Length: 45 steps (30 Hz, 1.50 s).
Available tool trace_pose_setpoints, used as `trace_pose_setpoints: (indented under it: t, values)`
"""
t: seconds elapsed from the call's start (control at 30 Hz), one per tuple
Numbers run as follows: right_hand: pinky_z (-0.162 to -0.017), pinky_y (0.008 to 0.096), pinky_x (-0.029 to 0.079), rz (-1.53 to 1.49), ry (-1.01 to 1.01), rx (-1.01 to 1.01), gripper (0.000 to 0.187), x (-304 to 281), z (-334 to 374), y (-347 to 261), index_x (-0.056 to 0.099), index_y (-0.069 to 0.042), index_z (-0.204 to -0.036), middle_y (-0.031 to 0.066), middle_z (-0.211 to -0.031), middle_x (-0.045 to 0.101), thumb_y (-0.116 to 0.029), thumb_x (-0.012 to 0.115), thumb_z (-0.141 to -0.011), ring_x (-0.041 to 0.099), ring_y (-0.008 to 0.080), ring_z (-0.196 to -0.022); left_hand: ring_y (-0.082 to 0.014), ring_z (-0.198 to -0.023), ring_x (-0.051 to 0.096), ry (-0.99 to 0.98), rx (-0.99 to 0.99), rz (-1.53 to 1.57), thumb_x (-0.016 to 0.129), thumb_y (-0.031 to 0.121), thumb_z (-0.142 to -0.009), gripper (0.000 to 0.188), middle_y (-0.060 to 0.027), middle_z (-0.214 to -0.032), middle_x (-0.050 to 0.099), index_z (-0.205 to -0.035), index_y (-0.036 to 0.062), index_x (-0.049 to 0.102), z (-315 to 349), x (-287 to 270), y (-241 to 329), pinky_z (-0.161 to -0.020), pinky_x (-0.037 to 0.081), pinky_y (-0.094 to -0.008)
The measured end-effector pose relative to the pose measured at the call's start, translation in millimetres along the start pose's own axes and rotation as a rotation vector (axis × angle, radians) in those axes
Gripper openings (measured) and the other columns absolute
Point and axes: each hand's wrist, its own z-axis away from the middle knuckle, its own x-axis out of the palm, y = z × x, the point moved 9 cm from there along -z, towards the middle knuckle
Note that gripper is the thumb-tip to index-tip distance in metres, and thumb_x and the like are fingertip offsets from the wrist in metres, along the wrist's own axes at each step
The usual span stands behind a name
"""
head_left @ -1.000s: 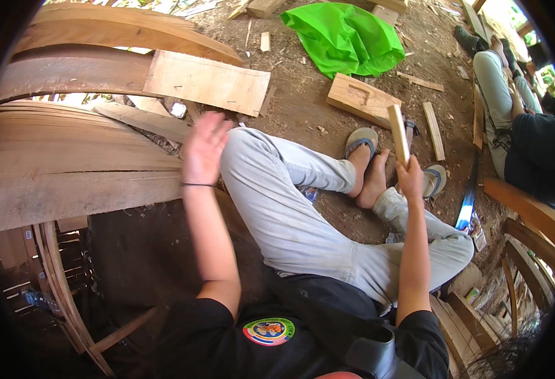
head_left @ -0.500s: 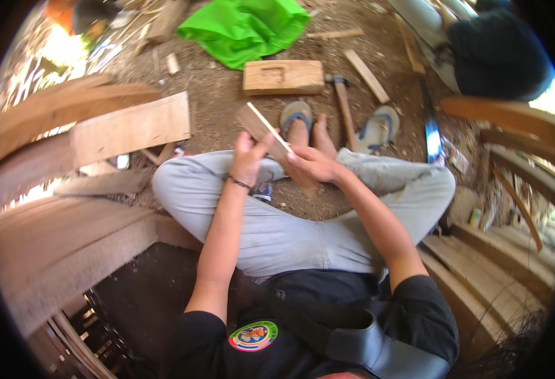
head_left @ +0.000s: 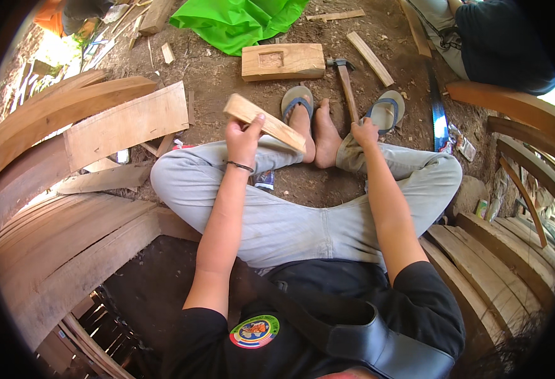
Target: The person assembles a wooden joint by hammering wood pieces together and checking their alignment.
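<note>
My left hand [head_left: 244, 140] grips a short pale wooden piece [head_left: 271, 125], slanting down to the right above my lap. At the end of a hammer [head_left: 346, 91], my right hand [head_left: 365, 132] is closed round its wooden handle. The hammer's dark head lies on the dirt, touching or nearly touching the right end of a wooden block [head_left: 306, 62]. A shallow rectangular recess is cut in the block's upper face. My bare feet are between the held piece and the hammer, one resting on a sandal [head_left: 297, 101].
A second sandal [head_left: 386, 112] lies right of the hammer. Past it are a handsaw [head_left: 439, 120] and a loose wooden strip [head_left: 370, 59]. Bright green cloth [head_left: 239, 24] lies beyond the block. Curved boards [head_left: 69, 110] crowd the left; planks line the right. Another person [head_left: 505, 47] sits far right.
My right hand has let go of the wooden piece and moved right onto the hammer handle. The left hand keeps the piece, now turned with another side up.
</note>
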Motion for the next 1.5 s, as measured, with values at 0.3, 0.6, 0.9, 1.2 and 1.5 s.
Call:
trace_pose_setpoints:
  t: [0.3,0.6,0.9,1.2,1.5]
  values:
    - [-0.103,0.0497,0.04,0.013,0.0,-0.078,0.06,-10,18,-30,0.05,-0.002,-0.127,0.031,-0.127,0.051,-0.038,0.065,-0.082,0.05,0.0467,-0.119,-0.0224,-0.091,0.064,0.209,-0.209,0.22,0.068,0.017,-0.088,0.026,-0.0094,-0.102,0.062,-0.108,0.0041,0.057,2,-28,-3,-0.074,0.058,-0.0369]
    - [-0.066,0.0274,0.048,-0.622,-0.731,-0.349,0.046,-37,91,-164,0.065,-0.006,-0.104,0.0037,-0.084,0.065,-0.048,0.048,-0.099,0.06,0.013,-0.073,-0.0244,-0.099,0.061,0.189,-0.155,0.353,0.067,0.017,-0.089,0.026,-0.0095,-0.106,0.061,-0.11,0.0038,0.057,-2,-35,-3,-0.087,0.055,-0.0403]
    - [-0.067,0.0403,0.046,-0.151,-0.561,-0.804,0.034,-59,137,-193,0.062,0.002,-0.096,0.0185,-0.08,0.063,-0.032,0.059,-0.096,0.059,0.0278,-0.072,-0.0219,-0.096,0.062,-0.011,-0.039,0.457,0.064,0.016,-0.09,0.034,-0.0065,-0.105,0.061,-0.122,0.0084,0.052,-1,-18,19,-0.086,0.056,-0.0425]
    - [-0.077,0.0356,0.046,-0.201,-0.686,-0.892,0.037,-17,158,-190,0.064,0.0,-0.101,0.0136,-0.086,0.066,-0.036,0.058,-0.096,0.06,0.0219,-0.082,-0.0279,-0.11,0.058,-0.138,0.255,0.37,0.062,0.014,-0.089,0.035,-0.0082,-0.099,0.061,-0.122,0.0116,0.051,12,7,53,-0.101,0.043,-0.0497]
    - [-0.066,0.0292,0.044,-0.594,-0.98,-0.712,0.035,49,207,-186,0.065,-0.003,-0.097,-0.0019,-0.073,0.055,-0.038,0.062,-0.094,0.051,0.009,-0.072,-0.0174,-0.06,0.052,0.035,0.331,0.267,0.056,0.006,-0.091,0.013,-0.005,-0.068,0.047,-0.096,0.0079,0.044,22,-10,77,-0.067,0.054,-0.0421]
